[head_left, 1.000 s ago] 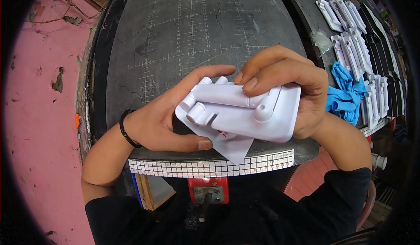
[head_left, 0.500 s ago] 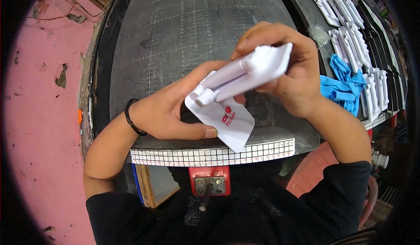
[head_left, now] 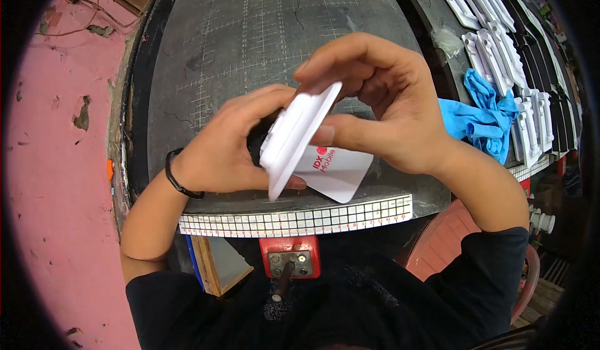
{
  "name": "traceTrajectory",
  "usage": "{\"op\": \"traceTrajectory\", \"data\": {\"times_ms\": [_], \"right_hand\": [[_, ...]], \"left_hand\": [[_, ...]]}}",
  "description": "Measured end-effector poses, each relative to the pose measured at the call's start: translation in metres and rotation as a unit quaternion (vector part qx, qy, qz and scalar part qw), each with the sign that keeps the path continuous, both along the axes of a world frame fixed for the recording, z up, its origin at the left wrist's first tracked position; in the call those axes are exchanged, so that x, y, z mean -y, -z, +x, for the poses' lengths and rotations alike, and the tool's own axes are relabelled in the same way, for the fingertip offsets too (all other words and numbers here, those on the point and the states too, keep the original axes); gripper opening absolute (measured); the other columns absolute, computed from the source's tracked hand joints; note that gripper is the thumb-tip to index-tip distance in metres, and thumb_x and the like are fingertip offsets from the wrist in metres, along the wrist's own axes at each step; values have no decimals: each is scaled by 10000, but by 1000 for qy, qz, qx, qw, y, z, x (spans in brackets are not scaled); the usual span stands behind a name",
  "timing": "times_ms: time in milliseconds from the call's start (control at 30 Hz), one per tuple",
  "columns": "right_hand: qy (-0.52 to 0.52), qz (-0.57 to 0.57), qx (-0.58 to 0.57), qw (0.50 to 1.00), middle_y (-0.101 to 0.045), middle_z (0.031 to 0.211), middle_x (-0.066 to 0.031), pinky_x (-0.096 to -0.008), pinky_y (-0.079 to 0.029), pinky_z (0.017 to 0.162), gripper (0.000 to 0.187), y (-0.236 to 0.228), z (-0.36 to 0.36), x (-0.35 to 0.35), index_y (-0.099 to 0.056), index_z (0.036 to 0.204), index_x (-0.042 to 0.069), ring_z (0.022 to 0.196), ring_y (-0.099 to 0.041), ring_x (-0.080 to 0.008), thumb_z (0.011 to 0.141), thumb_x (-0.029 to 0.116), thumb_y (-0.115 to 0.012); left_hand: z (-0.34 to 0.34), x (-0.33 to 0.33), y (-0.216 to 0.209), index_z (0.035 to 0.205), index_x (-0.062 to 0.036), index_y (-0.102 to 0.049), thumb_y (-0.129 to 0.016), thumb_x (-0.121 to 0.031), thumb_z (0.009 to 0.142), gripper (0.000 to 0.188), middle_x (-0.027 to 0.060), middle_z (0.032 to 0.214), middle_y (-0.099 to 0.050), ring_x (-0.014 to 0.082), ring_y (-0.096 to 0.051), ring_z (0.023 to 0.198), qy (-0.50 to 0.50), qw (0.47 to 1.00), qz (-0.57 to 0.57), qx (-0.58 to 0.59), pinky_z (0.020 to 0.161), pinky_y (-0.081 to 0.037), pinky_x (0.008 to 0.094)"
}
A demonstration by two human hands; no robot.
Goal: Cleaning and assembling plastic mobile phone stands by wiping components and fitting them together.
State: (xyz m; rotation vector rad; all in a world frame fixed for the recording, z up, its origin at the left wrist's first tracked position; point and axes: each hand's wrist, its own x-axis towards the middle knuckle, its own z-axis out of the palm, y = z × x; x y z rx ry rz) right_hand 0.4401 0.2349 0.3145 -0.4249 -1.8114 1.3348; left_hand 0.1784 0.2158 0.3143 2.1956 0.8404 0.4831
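A white moulded plastic piece (head_left: 301,139) is tilted on edge between my hands, above the worktable. Behind and below it shows a flat white plate (head_left: 344,176) with rounded corners and red print; whether the two are joined is hidden. My left hand (head_left: 228,140), with a black band at the wrist, is closed around the left side, its thumb tip at the plate's edge. From the right, my right hand (head_left: 394,106) grips the moulded piece, thumb on its near face and fingers curled over the far side.
A grid-marked dark board (head_left: 212,44) covers the table, with a ruler strip (head_left: 300,217) along its near edge. To the right lie a blue cloth (head_left: 484,122), several white plastic parts (head_left: 497,50) and a clear plastic scrap (head_left: 447,40). A red clamp-like fixture (head_left: 289,256) is below the edge.
The moulded piece has turned from lying slantwise to standing steeply on edge, and has moved left and down. My right hand has shifted left, with its thumb now in view on the piece.
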Motion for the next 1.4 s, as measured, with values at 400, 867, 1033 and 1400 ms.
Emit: {"op": "traceTrajectory", "data": {"times_ms": [400,867,1033,1400], "right_hand": [[127,67,238,961,-718,1033,-56,-299,-526,866,487,-7,7,-1,-729,1257,33,912,-673,-129,822,157,-912],[136,308,333,881,-672,996,-93,-419,-519,740,659,1,-13,22,-727,1110,44,833,-637,-309,624,417,-971],[134,310,347,875,-652,1027,-106,-420,-517,732,756,2,-16,23,-718,1205,20,844,-626,-308,623,440,-955],[116,290,356,881,-564,1022,-154,-449,-481,807,729,6,-17,29,-641,1279,0,930,-620,-352,729,416,-878]], "left_hand": [[-25,-21,7,1381,-98,-709,-1029,-339,631,851,147,1395,-689,374,-560,1419,33,985,169,-1,1194,-459,514],[-33,-31,11,1316,-45,-716,-1017,-286,629,788,99,1260,-754,303,-695,1213,6,989,123,77,1035,-561,433],[-31,-34,15,1359,-72,-700,-1022,-269,613,836,80,1296,-768,298,-681,1206,36,977,177,110,1046,-550,453],[-27,-25,0,1327,-45,-704,-1002,-282,659,769,116,1254,-776,320,-741,1155,27,985,90,144,1034,-570,446]]}}
